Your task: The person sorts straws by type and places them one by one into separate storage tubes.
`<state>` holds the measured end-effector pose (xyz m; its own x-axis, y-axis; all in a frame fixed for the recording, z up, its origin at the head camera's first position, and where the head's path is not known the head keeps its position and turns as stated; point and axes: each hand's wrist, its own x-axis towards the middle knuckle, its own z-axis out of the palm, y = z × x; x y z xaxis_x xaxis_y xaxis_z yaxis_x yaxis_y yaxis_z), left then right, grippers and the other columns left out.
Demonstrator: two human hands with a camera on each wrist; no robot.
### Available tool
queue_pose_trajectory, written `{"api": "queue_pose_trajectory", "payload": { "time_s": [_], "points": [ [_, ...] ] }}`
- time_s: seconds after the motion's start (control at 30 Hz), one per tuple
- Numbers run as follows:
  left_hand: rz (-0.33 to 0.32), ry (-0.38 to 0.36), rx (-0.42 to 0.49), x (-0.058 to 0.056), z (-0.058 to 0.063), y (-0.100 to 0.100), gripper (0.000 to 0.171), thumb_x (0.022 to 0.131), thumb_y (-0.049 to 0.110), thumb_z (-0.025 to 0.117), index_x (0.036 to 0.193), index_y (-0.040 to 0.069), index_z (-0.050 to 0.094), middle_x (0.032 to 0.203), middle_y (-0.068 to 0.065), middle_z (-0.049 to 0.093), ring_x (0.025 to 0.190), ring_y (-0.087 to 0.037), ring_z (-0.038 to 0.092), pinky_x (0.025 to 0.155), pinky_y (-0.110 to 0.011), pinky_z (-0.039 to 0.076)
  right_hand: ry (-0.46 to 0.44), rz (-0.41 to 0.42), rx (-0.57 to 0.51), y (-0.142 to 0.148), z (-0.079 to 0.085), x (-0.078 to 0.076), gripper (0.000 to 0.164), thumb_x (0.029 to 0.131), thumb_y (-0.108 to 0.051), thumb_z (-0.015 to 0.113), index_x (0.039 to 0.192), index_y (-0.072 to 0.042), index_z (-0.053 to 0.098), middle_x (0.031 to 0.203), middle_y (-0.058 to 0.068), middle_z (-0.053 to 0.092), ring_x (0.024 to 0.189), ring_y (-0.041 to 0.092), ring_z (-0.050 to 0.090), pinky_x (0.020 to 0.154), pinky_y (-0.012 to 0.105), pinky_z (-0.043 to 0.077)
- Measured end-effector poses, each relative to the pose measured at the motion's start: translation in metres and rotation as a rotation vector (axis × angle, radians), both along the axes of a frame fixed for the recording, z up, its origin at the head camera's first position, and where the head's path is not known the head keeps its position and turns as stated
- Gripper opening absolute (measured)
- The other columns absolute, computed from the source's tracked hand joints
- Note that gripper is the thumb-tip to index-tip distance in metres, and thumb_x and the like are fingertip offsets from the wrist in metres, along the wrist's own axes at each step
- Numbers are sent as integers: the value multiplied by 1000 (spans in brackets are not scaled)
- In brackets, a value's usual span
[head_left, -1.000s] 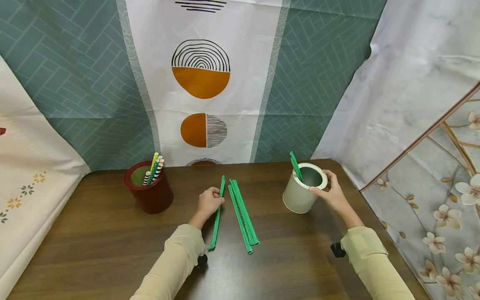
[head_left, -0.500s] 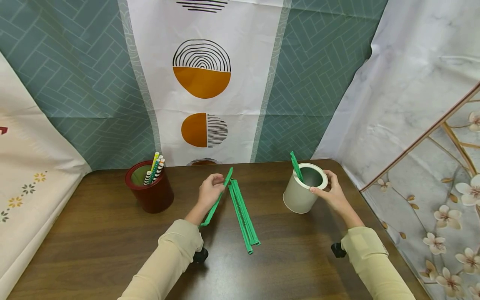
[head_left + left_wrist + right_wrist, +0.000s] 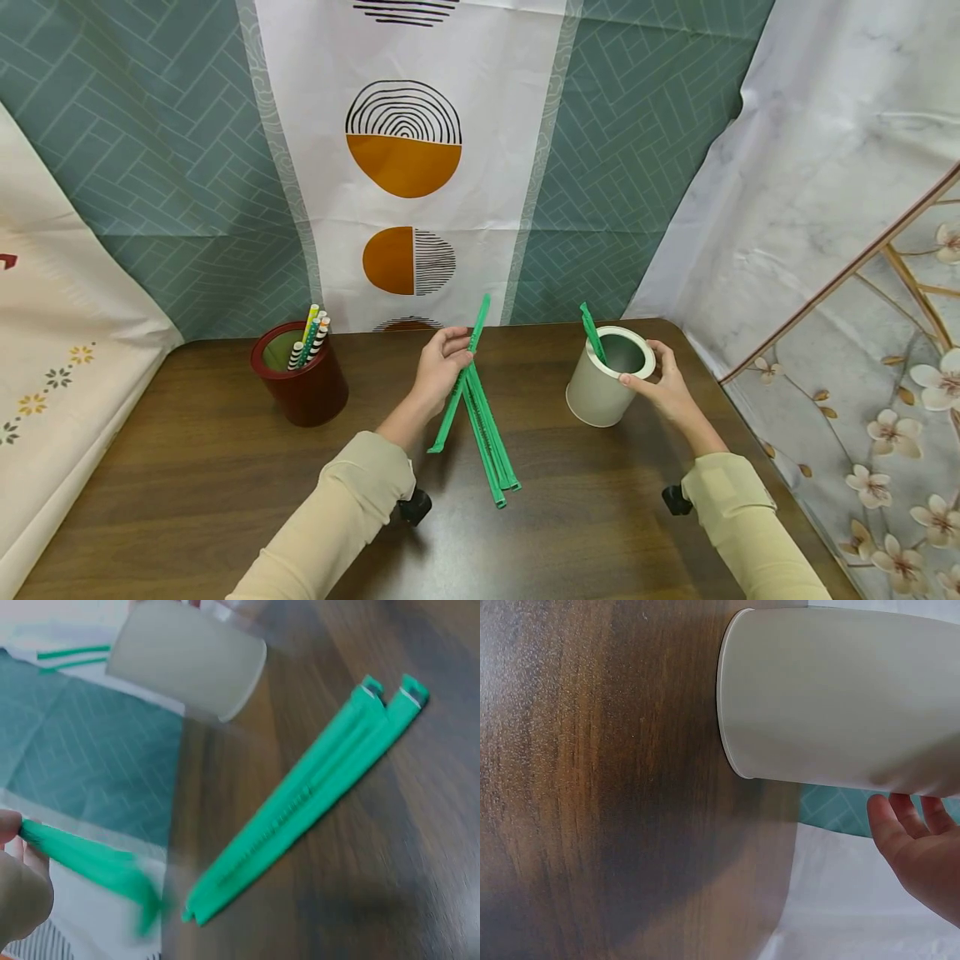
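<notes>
My left hand (image 3: pixel 437 371) pinches a green wrapped straw (image 3: pixel 448 417) between thumb and fingers. The straw slants, its upper end rising past the table's back edge. Just right of it, several similar wrapped straws (image 3: pixel 491 446) lie side by side on the table; the held one overlaps their far ends in the head view. In the left wrist view the held straw (image 3: pixel 97 862) is partly blurred. My right hand (image 3: pixel 667 390) grips the off-white cup (image 3: pixel 597 396) at its right side, thumb at the rim. Green wrapped straws (image 3: pixel 75 652) stick out of that cup.
A dark red cup (image 3: pixel 303 400) at the back left holds several striped and coloured straws (image 3: pixel 309 337). The brown wooden table (image 3: pixel 187 483) is bordered by a patterned cloth (image 3: pixel 187 167) behind and light cloths on both sides.
My left hand has lifted the single green wrapped straw off the table and carried it right and away, toward the lying straws. My right hand and the off-white cup stay put.
</notes>
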<state>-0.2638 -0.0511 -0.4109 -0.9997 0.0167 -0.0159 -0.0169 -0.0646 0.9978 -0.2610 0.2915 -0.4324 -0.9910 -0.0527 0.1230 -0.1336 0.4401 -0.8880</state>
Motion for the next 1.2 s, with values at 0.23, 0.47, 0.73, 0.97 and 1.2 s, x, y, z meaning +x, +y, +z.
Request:
{"api": "queue_pose_trajectory", "payload": {
  "time_s": [0.23,0.47,0.73,0.97,1.2],
  "points": [
    [-25,-6,54,1,20,17,40,83,-4,50,122,5,45,108,-14,50,86,-19,55,73,-26,46,2,-8,12,1,-2,-1,73,80,-13,62,132,3,15,125,20,31,99,16,37,71,8,37],
    [-39,-1,51,2,42,31,34,85,6,55,118,7,49,98,-4,49,81,-22,58,69,-22,47,-4,-10,15,1,-1,0,74,80,-13,62,134,2,14,125,21,30,101,18,37,71,8,37],
    [-18,64,49,1,65,46,25,84,9,58,109,6,55,94,1,54,87,-11,52,80,-30,45,-4,-6,12,1,0,1,72,80,-12,62,134,0,15,125,19,30,96,13,36,71,10,37],
    [-2,148,71,2,81,57,19,84,9,58,102,3,56,87,2,55,79,-8,51,70,-18,45,-20,2,-3,1,0,1,73,81,-12,61,135,-2,13,126,18,29,98,13,36,71,10,38],
    [37,231,96,1,90,69,16,85,10,57,99,1,54,84,0,56,74,-7,53,67,-19,44,-10,16,-18,1,-1,0,71,81,-10,61,134,0,13,127,19,28,101,19,35,71,10,38]
  ]
}}
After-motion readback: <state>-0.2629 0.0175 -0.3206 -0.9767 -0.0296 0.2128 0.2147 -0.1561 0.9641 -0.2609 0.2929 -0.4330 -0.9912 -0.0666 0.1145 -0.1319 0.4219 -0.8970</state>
